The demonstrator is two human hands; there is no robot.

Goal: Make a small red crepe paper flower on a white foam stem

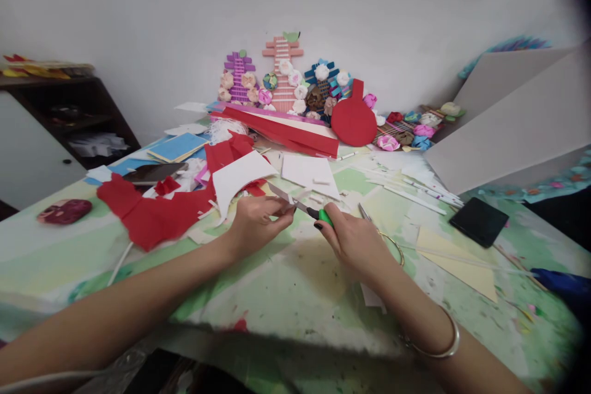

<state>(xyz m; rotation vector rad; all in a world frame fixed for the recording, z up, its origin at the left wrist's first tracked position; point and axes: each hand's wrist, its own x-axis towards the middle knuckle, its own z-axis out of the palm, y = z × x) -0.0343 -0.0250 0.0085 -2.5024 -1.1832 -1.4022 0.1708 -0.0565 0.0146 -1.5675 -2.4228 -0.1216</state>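
Note:
My right hand (353, 237) is closed on the green and black handle of a knife (310, 210), its blade pointing up and left. The blade reaches the fingers of my left hand (261, 221), which pinch a small white piece (290, 199) against it. Just beyond my left hand lies a white sheet with a curved cut edge (242, 178). A square white piece (309, 173) rests behind the blade. Scissors (364, 212) lie partly hidden behind my right hand.
Red scraps (161, 218) and a maroon object (64, 212) lie left. Behind stand a red round shape (354, 120) and stick decorations with paper flowers (281, 83). To the right are a black square object (479, 221), yellow paper (455, 261) and a grey board (512, 117).

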